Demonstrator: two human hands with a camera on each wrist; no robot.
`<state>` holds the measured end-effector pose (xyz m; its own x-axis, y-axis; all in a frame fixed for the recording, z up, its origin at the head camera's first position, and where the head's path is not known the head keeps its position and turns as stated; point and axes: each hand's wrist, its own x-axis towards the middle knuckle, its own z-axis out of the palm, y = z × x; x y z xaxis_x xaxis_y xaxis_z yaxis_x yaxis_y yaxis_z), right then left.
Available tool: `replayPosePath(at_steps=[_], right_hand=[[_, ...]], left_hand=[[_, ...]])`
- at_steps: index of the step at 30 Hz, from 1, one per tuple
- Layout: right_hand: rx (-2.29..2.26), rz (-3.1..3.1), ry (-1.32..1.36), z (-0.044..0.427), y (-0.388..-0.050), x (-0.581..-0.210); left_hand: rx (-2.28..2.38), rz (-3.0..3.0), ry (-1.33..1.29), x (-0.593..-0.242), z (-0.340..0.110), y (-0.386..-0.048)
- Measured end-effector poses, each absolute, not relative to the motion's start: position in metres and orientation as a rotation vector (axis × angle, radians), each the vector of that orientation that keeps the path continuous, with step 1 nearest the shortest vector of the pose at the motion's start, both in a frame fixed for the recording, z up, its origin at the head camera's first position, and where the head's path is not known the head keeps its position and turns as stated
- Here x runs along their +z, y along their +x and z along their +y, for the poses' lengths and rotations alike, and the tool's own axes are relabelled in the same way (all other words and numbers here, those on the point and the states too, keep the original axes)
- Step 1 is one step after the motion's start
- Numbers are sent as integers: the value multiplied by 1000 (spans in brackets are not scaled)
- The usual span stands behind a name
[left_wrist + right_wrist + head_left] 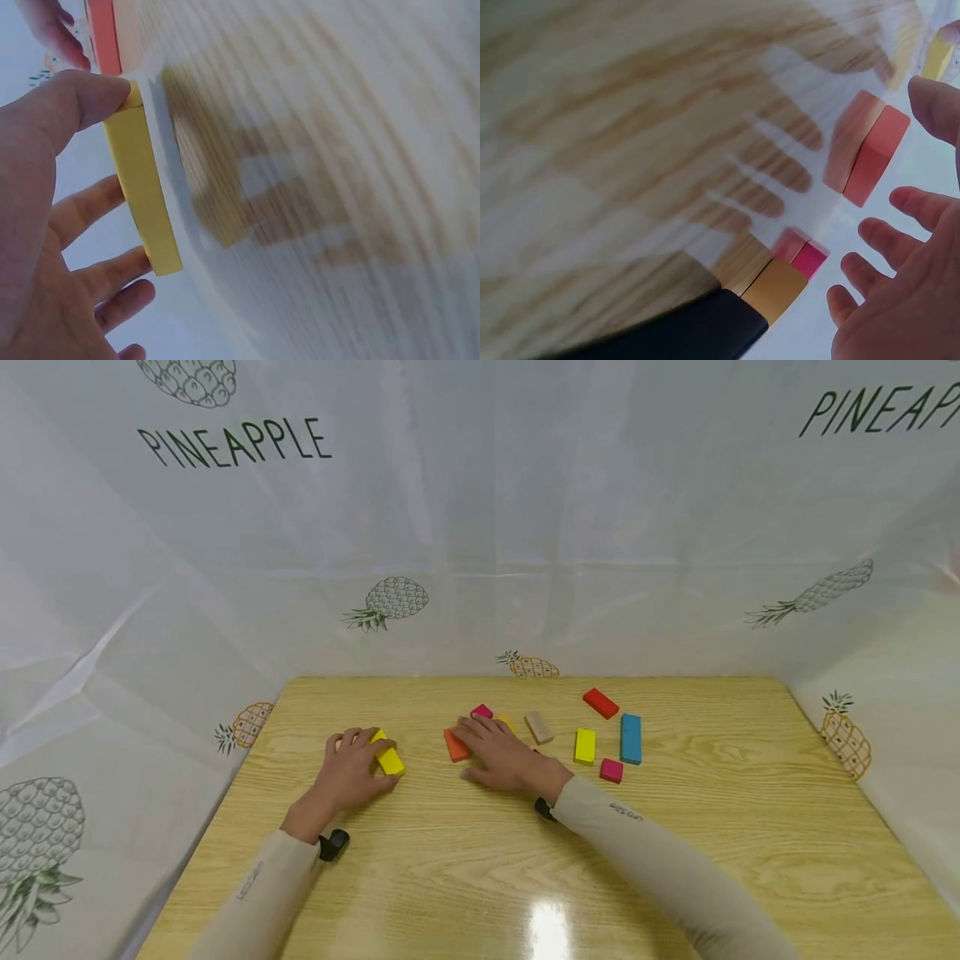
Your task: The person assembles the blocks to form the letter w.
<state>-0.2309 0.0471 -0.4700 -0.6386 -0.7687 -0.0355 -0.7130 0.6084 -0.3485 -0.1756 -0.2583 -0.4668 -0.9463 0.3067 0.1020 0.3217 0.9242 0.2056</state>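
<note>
At the left part of the wooden table, my left hand [350, 774] pinches a long yellow block [388, 754] between thumb and fingers. In the left wrist view a narrow gap separates this yellow block [144, 187] from its reflection, so it is slightly raised. My right hand [506, 756] reaches over an orange-red block [456, 747] with its fingers spread. The right wrist view has the thumb and fingers of this hand [911, 277] apart from the orange-red block [877, 156]. Close to its fingers lie a small magenta block [810, 259] and an orange-yellow block [775, 289], partly covered in the head view.
Right of my right hand lie a plain wood block [538, 727], a second yellow block [585, 747], a red block [601, 702], a blue block [631, 739] and another magenta block [611, 770]. A pineapple-print curtain [480, 527] hangs behind the table [450, 877].
</note>
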Motion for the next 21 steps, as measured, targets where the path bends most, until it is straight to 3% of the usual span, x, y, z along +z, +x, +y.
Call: replayPosePath(at_steps=[21], right_hand=[[-346, 2713, -1248, 38, -233, -469]], left_hand=[[-489, -3022, -580, -467, -258, -177]])
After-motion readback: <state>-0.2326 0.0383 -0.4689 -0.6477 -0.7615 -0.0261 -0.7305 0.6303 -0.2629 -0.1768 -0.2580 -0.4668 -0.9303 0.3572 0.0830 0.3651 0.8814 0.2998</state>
